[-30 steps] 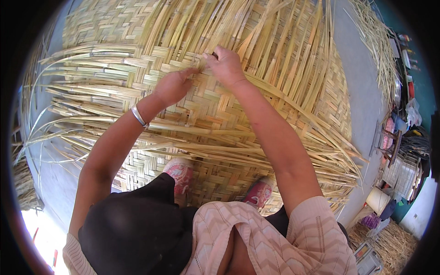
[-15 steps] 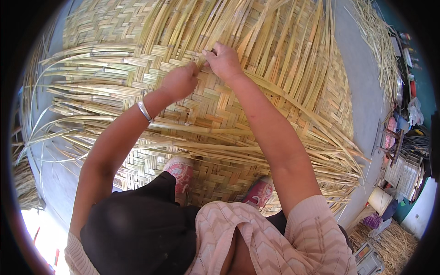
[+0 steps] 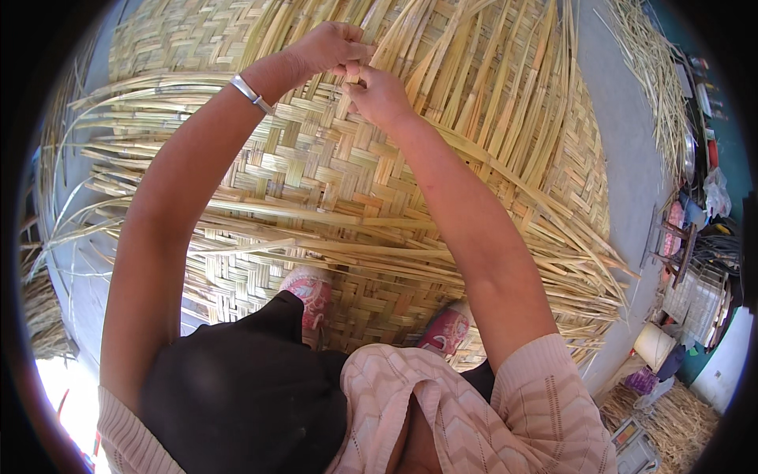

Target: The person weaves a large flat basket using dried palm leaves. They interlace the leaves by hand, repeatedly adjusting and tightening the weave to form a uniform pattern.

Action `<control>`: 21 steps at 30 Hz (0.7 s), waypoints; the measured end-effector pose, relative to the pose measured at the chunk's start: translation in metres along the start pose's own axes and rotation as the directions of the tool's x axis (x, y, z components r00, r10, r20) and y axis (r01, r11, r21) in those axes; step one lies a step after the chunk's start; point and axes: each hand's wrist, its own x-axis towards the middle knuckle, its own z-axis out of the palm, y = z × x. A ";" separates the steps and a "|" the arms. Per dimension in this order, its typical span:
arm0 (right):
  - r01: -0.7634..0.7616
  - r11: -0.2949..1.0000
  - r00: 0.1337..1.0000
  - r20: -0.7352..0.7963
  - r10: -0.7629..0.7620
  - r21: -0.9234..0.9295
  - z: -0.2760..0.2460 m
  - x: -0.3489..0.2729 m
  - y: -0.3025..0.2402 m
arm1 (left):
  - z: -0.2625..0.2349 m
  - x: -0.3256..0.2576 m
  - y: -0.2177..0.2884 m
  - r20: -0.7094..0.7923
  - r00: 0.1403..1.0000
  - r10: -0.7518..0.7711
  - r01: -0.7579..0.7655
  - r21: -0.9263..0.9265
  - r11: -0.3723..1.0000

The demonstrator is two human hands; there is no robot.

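Note:
A large woven mat (image 3: pixel 355 170) of flat, yellow-green split reed spreads beneath my feet and arms. Long loose reed strips (image 3: pixel 489 95) fan out from the weave toward the far side, and more lie crosswise in front of my shoes. My left hand (image 3: pixel 328 49), with a silver bangle on its wrist, pinches at the strips at the far middle. Just nearer and to the right, my right hand (image 3: pixel 380 96) has its fingers closed on a reed strip at the weave's edge. The fingertips of both hands nearly meet, and which strip each one grips is partly hidden.
My pink patterned shoes (image 3: pixel 312 294) stand on the mat. Loose reed ends (image 3: pixel 103 166) stick out on the left over the grey floor (image 3: pixel 636 170). A pile of reeds (image 3: pixel 647 71), a wire rack (image 3: pixel 696 304) and a white bucket (image 3: pixel 654 346) are along the right.
My left hand has moved away from me and slightly right, from beside the weave up onto the strips. My right hand has shifted slightly nearer.

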 end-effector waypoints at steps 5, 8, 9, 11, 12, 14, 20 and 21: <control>0.151 0.949 0.988 0.012 -0.154 -0.276 -0.005 0.003 -0.005 | -0.011 -0.006 -0.010 0.031 0.999 0.020 -0.018 -0.063 0.998; 0.157 0.935 0.987 0.036 -0.154 -0.318 -0.006 0.005 -0.008 | -0.015 -0.007 -0.014 0.048 0.998 0.030 -0.024 -0.115 0.993; 0.147 0.940 0.989 0.042 -0.141 -0.308 -0.006 0.006 -0.009 | -0.016 -0.007 -0.015 0.059 0.998 0.033 -0.027 -0.113 0.993; 0.146 0.937 0.989 0.037 -0.142 -0.318 -0.005 0.005 -0.010 | -0.016 -0.005 -0.015 0.041 0.999 0.027 -0.023 -0.093 0.995; 0.123 0.937 0.992 0.033 -0.119 -0.328 -0.005 0.005 -0.009 | -0.015 -0.004 -0.015 0.033 0.999 0.024 -0.021 -0.085 0.996; 0.127 0.941 0.992 0.038 -0.122 -0.312 -0.006 0.000 -0.007 | -0.014 -0.002 -0.016 0.074 0.997 0.004 0.000 -0.055 0.998; 0.131 0.925 0.991 0.048 -0.122 -0.356 0.004 -0.011 -0.006 | -0.011 -0.010 -0.025 0.094 0.994 -0.048 0.057 -0.093 0.994; 0.135 0.925 0.991 0.035 -0.131 -0.355 0.004 -0.011 -0.006 | -0.011 -0.010 -0.026 0.080 0.996 -0.044 0.053 -0.115 0.992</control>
